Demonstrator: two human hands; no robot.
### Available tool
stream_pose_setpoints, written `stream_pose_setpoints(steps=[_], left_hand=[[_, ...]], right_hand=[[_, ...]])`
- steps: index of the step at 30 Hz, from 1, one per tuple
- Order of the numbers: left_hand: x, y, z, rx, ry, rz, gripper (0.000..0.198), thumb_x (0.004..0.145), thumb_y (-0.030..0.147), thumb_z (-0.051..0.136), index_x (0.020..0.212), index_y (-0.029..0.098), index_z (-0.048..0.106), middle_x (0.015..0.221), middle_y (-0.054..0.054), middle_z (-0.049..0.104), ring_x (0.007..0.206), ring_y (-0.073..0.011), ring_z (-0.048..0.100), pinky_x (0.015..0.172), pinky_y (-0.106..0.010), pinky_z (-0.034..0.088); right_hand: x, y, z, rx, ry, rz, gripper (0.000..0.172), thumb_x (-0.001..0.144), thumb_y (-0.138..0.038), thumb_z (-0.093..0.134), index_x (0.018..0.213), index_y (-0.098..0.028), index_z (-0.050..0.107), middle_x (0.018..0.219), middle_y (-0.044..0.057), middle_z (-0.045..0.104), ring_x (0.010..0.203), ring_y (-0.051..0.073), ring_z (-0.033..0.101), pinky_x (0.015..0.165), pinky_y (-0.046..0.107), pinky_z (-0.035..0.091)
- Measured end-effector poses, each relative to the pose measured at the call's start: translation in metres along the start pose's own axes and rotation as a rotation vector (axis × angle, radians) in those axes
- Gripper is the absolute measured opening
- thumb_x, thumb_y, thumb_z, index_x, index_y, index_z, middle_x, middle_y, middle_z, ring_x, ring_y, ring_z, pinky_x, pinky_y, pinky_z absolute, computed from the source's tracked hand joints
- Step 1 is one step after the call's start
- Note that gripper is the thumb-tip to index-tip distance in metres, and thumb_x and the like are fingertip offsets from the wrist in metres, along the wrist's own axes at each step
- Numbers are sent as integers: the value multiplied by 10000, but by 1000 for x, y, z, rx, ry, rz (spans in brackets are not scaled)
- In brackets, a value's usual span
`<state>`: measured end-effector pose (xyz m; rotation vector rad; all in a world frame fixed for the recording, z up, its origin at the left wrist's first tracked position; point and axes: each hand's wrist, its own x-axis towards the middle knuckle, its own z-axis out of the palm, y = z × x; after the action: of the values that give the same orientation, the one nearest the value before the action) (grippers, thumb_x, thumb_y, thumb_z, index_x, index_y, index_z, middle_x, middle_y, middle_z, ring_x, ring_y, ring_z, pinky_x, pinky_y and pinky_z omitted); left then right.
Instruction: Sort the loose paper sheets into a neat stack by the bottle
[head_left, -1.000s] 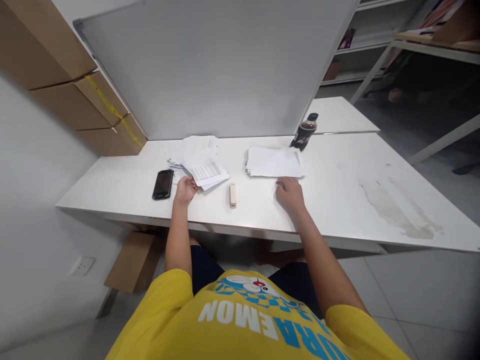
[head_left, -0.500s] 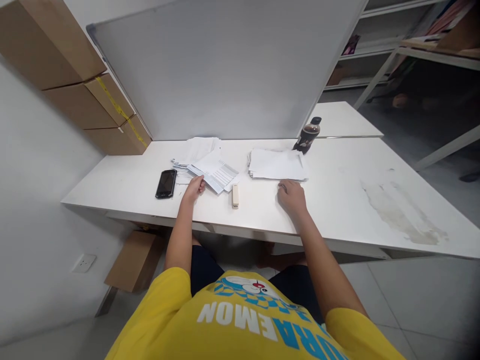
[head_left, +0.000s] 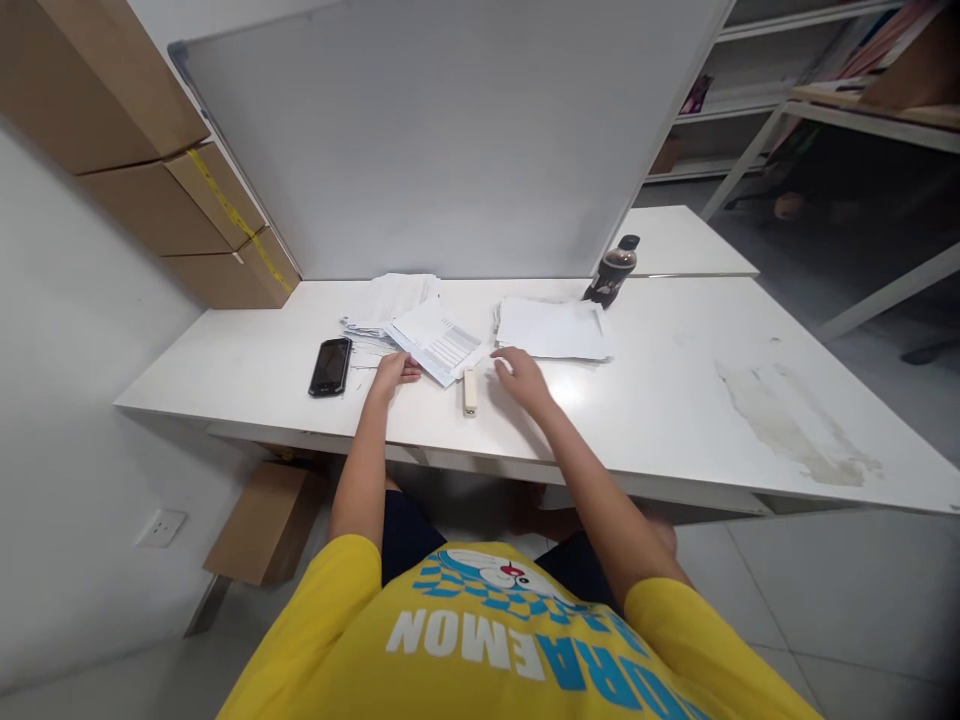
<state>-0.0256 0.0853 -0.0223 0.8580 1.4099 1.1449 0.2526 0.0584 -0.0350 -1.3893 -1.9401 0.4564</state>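
My left hand (head_left: 396, 374) rests at the lower left edge of a few printed paper sheets (head_left: 442, 342), its fingers stretched out against them. The sheets lie slanted, partly over a loose paper pile (head_left: 390, 298). My right hand (head_left: 523, 380) is near the sheets' right corner, palm down, with thumb and fingers apart and nothing in them. Between both hands a small cream stapler (head_left: 470, 393) lies on the white table, just below the sheets. A second stack of paper (head_left: 553, 330) sits behind my right hand.
A black phone (head_left: 330, 366) lies left of my left hand. A dark drink bottle (head_left: 612, 272) stands behind the right stack. A whiteboard (head_left: 420, 140) backs the table (head_left: 660, 400), and cardboard boxes (head_left: 232, 275) are piled at the left wall.
My right hand has moved left from the front of the right stack toward the sheets. My left hand's fingers have loosened and straightened, and the sheets have shifted slightly right.
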Motion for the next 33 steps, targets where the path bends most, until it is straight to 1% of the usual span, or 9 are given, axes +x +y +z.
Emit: stream_pose_setpoints(steps=[4,7,10,12,14,18,21,26,33], left_hand=[[4,-2,1,11,7,-14,219,741,248,742,715,160,544,695,-62,685,532,-131,647,517,-220,478],[10,-4,5,22,29,-26,218,710,205,770,728,155,559,672,-33,672,459,-80,579,416,-168,338],[16,-4,8,25,38,-34,179,673,149,774,717,141,600,612,-10,642,402,-47,486,375,-172,220],[18,-4,8,22,32,-36,161,653,141,775,703,135,622,610,-18,646,394,-43,455,372,-183,191],[18,-3,7,17,24,-29,131,665,172,763,696,131,642,644,-40,671,393,-43,434,374,-193,185],[16,-7,6,5,28,15,161,713,237,734,634,143,631,572,-21,634,392,-56,399,386,-204,216],[16,-15,7,-20,63,71,207,690,215,762,578,154,599,495,16,569,446,-82,471,443,-202,324],[19,-25,11,-79,137,155,134,673,223,785,682,138,683,664,-22,696,702,-156,643,663,-240,486],[20,-23,12,-103,159,189,230,616,280,845,698,128,693,702,-52,714,771,-207,664,711,-293,508]], right_hand=[[19,-43,29,-71,-217,-31,429,965,-357,359,1276,-151,569,1353,133,599,1256,281,519,1033,391,388],[25,-63,43,-144,-373,8,468,989,-428,323,1252,-135,576,1276,167,645,1193,303,568,1018,422,377],[26,-75,50,-198,-405,-6,455,1004,-439,294,1153,-150,612,1175,154,692,1156,288,587,1110,510,237],[25,-78,51,-223,-391,-22,447,1008,-433,291,1121,-151,619,1152,152,697,1152,275,587,1142,548,135],[23,-79,51,-245,-385,-36,427,1005,-417,308,1101,-148,626,1139,157,698,1146,273,589,1148,560,100],[22,-76,50,-227,-406,-57,360,980,-402,383,1128,-178,622,1167,132,692,1164,268,579,1147,563,122],[22,-74,48,-175,-422,-46,357,962,-388,422,1198,-189,601,1241,119,669,1195,277,563,1128,536,200],[20,-74,49,-158,-421,-31,368,949,-333,433,1235,-169,597,1262,121,661,1185,287,569,1016,412,369],[16,-78,52,-240,-406,-38,354,954,-327,427,1237,-173,573,1302,144,614,1260,325,492,1135,574,175]])
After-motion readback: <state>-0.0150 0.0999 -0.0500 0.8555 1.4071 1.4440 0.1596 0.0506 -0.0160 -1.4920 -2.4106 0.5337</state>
